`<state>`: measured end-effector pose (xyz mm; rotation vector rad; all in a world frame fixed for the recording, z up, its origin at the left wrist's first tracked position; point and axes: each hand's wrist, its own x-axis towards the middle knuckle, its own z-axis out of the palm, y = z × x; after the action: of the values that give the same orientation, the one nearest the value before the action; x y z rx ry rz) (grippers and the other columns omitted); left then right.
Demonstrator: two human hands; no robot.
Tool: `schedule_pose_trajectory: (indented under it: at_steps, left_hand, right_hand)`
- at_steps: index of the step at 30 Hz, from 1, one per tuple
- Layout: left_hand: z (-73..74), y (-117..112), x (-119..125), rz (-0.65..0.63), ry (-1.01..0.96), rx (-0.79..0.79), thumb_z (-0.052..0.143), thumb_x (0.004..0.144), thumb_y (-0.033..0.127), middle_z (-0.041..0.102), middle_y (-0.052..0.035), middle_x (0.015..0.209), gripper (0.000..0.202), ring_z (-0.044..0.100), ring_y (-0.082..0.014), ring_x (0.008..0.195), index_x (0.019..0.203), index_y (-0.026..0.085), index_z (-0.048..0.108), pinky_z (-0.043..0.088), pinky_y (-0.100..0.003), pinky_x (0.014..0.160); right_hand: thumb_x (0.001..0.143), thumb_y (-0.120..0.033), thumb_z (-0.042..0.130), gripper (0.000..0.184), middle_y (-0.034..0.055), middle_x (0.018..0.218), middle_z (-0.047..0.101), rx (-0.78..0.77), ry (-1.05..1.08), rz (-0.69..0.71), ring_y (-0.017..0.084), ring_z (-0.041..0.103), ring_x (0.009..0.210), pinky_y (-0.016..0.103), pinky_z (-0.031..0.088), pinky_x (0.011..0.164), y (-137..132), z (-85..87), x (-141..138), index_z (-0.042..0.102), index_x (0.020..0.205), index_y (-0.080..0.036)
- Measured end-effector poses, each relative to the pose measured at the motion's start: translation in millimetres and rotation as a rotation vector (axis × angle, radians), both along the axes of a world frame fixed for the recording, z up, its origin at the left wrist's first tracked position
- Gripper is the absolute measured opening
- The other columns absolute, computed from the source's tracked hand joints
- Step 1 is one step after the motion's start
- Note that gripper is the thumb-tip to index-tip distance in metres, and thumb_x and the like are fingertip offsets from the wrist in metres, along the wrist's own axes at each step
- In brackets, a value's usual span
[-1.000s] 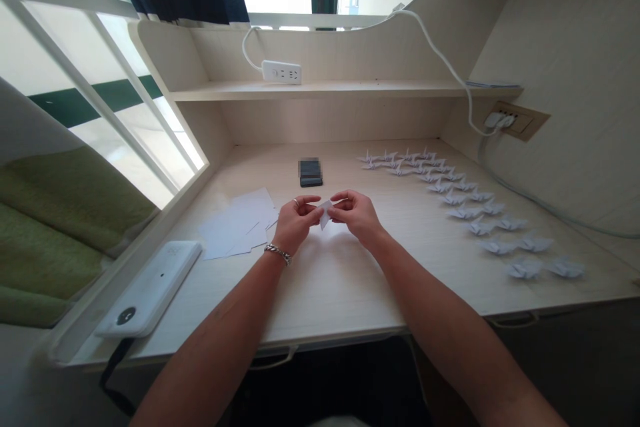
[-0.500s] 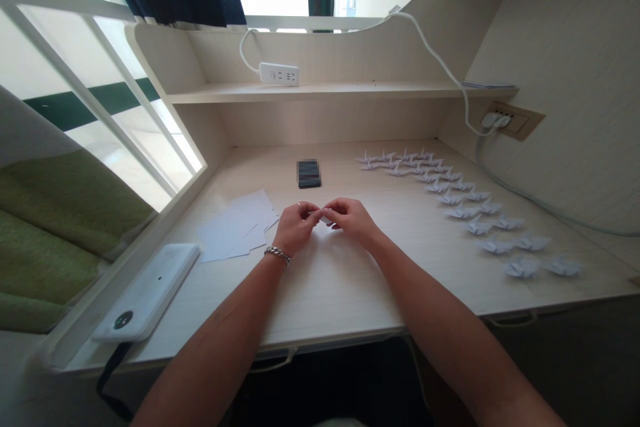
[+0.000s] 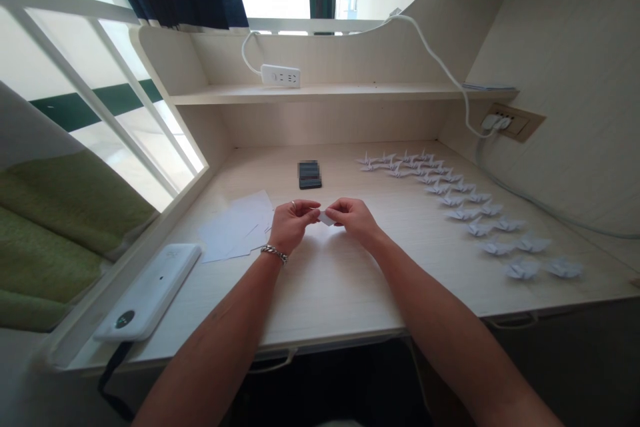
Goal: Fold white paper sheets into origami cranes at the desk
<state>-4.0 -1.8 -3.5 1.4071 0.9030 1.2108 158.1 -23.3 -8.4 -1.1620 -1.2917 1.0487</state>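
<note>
Between my two hands is a small piece of folded white paper (image 3: pixel 327 218), held just above the desk. My left hand (image 3: pixel 294 221), with a ring and a chain bracelet, pinches its left edge between thumb and fingers. On its right side, the thumb and fingers of my right hand (image 3: pixel 352 216) grip the paper. Loose white paper sheets (image 3: pixel 235 227) lie overlapping to the left of my left hand. Several folded paper cranes (image 3: pixel 453 199) stand in rows on the right part of the desk.
A dark, blurred flat object (image 3: pixel 310 175) lies beyond my hands. At the left edge rests a white power bank (image 3: pixel 150 293) with a black strap. On the shelf (image 3: pixel 340 91) sits a white power strip (image 3: pixel 281 76). A cable runs to the wall socket (image 3: pixel 517 122).
My left hand has shifted slightly left and its fingers have straightened a little. More of the folded paper now shows between my hands.
</note>
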Motion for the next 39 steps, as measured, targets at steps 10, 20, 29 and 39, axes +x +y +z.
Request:
schedule_pose_trajectory:
  at_steps: [10, 20, 29, 39]
  left_hand:
    - [-4.1, 2.1, 5.1, -0.02, -0.129, -0.048, 0.078, 0.066, 0.034, 0.072, -0.005, 0.078, 0.055, 0.066, -0.0141, 0.07, 0.113, 0.012, 0.061, 0.053, -0.031, 0.074]
    - [-6.2, 3.1, 3.4, 0.016, -0.09, -0.009, 0.078, 0.064, 0.027, 0.065, -0.0002, 0.063, 0.034, 0.06, -0.0111, 0.059, 0.092, 0.011, 0.067, 0.049, -0.026, 0.062]
    - [-2.0, 3.1, 6.2, 0.056, -0.217, -0.126, 0.069, 0.074, 0.042, 0.069, -0.0032, 0.074, 0.043, 0.065, -0.0135, 0.067, 0.105, 0.014, 0.059, 0.053, -0.032, 0.071]
    - [-8.5, 2.3, 6.8, 0.018, -0.022, -0.094, 0.083, 0.058, 0.032, 0.072, -0.0084, 0.077, 0.039, 0.066, -0.0153, 0.066, 0.087, 0.011, 0.067, 0.052, -0.029, 0.065]
  right_hand:
    - [0.063, -0.038, 0.074, 0.024, 0.002, 0.068, 0.067, -0.064, 0.128, -0.059, 0.014, 0.06, 0.065, 0.026, 0.049, 0.058, -3.1, 4.4, -2.2, 0.068, 0.071, -0.016]
    - [0.063, -0.035, 0.074, 0.022, 0.0016, 0.066, 0.065, -0.073, 0.103, -0.021, 0.013, 0.059, 0.063, 0.025, 0.047, 0.057, -3.1, 3.3, -4.9, 0.069, 0.07, -0.015]
    - [0.065, -0.032, 0.072, 0.017, 0.0018, 0.067, 0.067, -0.131, 0.149, -0.048, 0.012, 0.061, 0.061, 0.024, 0.048, 0.056, -2.4, 3.2, -3.5, 0.069, 0.071, -0.017]
    - [0.069, -0.032, 0.069, 0.026, 0.0043, 0.073, 0.071, 0.038, 0.033, -0.162, 0.015, 0.063, 0.063, 0.026, 0.05, 0.055, 2.1, -5.2, -2.4, 0.072, 0.089, -0.016]
